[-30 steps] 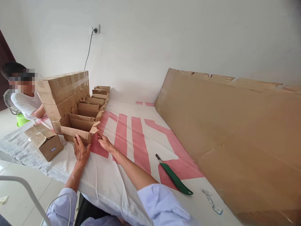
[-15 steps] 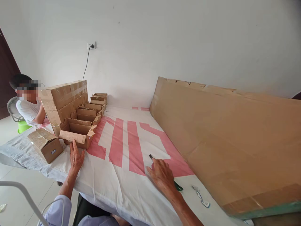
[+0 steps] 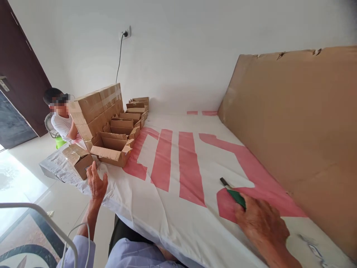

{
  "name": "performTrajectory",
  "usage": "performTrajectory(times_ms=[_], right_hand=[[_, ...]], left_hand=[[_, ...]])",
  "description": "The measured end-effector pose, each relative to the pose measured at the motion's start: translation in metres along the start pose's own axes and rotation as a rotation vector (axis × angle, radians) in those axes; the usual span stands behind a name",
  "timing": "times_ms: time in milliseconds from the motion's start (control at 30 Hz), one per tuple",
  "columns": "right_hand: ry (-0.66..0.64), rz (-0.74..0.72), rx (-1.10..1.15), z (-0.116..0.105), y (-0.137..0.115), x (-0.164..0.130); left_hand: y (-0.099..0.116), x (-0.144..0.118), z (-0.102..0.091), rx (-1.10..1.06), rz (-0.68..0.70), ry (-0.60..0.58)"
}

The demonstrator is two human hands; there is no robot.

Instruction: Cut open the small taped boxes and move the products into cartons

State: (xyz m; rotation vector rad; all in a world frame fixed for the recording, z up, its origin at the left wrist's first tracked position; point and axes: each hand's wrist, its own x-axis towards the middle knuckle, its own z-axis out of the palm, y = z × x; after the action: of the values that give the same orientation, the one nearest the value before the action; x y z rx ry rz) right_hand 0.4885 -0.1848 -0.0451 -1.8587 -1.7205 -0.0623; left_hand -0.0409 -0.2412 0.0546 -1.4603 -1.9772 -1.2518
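My left hand [image 3: 96,183] is raised at the table's near left edge, fingers apart and holding nothing. Its fingertips overlap the corner of a small closed cardboard box [image 3: 75,155]; whether they touch it I cannot tell. Just beyond stands an open cardboard box [image 3: 111,153] with its flaps up, the nearest in a row of open boxes [image 3: 122,123]. Over on the right, my right hand [image 3: 260,219] is closed around a green-handled tool with a dark flat tip [image 3: 235,195], which points forward and left above the cloth. My palm hides its rear part.
Taped cardboard boxes [image 3: 96,106] are stacked behind the open row, and a person in a white shirt [image 3: 63,124] sits beyond them. A large cardboard sheet [image 3: 292,123] stands along the right. Small labels [image 3: 314,249] lie on the cloth [image 3: 173,227]. A pale metal tube [image 3: 41,214] crosses lower left.
The view has swung left. My right hand has turned, so more of the green handle shows. My left hand has come away from the open box's front flap towards the small closed box.
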Motion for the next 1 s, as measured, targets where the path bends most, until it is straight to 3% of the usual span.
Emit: performTrajectory(times_ms=[167,267,400,567,833,1000], right_hand=[[0.073,-0.033,-0.053,-0.013,-0.017,-0.006],[0.142,-0.053,-0.023,-0.018,-0.026,-0.006],[0.192,-0.054,0.046,-0.018,-0.028,-0.002],[0.161,-0.026,0.081,-0.014,-0.024,-0.003],[0.099,-0.097,0.087,-0.016,-0.027,-0.005],[0.104,-0.117,0.106,-0.012,-0.022,-0.004]], left_hand=[[-0.033,0.040,-0.049,0.144,-0.097,0.144],[-0.058,0.069,-0.064,0.139,-0.258,0.070],[-0.086,0.093,-0.066,0.091,-0.367,-0.140],[-0.102,0.091,-0.063,0.078,-0.412,-0.247],[-0.093,0.076,-0.069,0.126,-0.365,-0.208],[-0.106,0.111,-0.076,0.030,-0.517,-0.113]])
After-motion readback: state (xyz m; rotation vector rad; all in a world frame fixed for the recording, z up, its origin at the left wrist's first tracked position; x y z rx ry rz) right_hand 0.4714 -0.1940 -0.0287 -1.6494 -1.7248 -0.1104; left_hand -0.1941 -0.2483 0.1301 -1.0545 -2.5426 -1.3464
